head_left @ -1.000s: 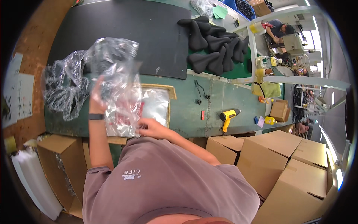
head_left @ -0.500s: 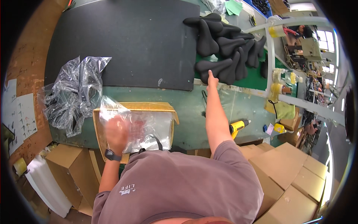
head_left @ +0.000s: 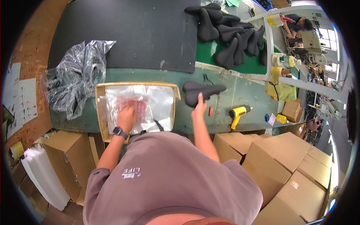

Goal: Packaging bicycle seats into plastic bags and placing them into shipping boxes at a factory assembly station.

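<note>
Nearest, cartons stand at three o'clock from the wearer's chest and another carton at nine. At eleven o'clock the left hand, a dark watch on its wrist, reaches down into an open box. Its fingers are bent and drawn close together, resting on the stack of clear bags inside, over a patch of red print; whether they pinch a bag, I cannot tell. At one o'clock the right hand grips a black saddle by its near side, the thumb laid along the top and the other fingers hidden. That saddle lies level above the bench, just beside the box, its narrow nose pointing to three o'clock; whether it touches the bench is unclear. A small red piece lies near the right hand, and a yellow heat gun sits at two o'clock. Farther out, crumpled clear plastic is heaped between ten and eleven o'clock. Beyond it, a black mat spreads at eleven, and a pile of black saddles lies at one.
</note>
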Demonstrator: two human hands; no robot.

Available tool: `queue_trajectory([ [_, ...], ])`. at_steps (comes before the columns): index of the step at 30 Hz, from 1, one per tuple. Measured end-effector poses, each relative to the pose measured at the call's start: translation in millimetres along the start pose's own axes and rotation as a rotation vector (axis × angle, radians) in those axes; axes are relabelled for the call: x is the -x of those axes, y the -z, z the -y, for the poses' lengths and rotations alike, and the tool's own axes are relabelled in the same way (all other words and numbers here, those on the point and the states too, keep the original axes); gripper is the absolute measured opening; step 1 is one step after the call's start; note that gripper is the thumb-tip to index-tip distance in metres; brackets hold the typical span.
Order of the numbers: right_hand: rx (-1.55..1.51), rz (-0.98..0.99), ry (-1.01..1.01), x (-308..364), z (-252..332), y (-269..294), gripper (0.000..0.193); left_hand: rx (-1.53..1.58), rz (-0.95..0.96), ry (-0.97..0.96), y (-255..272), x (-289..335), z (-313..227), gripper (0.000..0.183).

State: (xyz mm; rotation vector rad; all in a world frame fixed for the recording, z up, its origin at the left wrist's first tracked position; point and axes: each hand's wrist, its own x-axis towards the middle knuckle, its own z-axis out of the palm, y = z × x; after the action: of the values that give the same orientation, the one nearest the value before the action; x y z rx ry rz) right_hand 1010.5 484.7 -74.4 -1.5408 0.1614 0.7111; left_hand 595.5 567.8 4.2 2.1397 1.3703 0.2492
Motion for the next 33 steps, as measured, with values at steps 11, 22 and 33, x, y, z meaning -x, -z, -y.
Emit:
queue_trajectory([
  [11,1.385,0.182,0.379,160.6,-4.8,179.3,0.083,-0.018,0.169,-0.240,-74.6,43.1,-15.8,0.047],
  [22,1.183,-0.131,0.106,163.0,-63.2,151.3,0.117,0.009,0.210,0.120,-101.0,55.0,-2.4,0.022],
  [33,-0.702,0.823,-0.494,295.8,46.6,212.8,0.057,1.035,-0.142,0.192,-16.8,121.6,-9.3,0.031],
])
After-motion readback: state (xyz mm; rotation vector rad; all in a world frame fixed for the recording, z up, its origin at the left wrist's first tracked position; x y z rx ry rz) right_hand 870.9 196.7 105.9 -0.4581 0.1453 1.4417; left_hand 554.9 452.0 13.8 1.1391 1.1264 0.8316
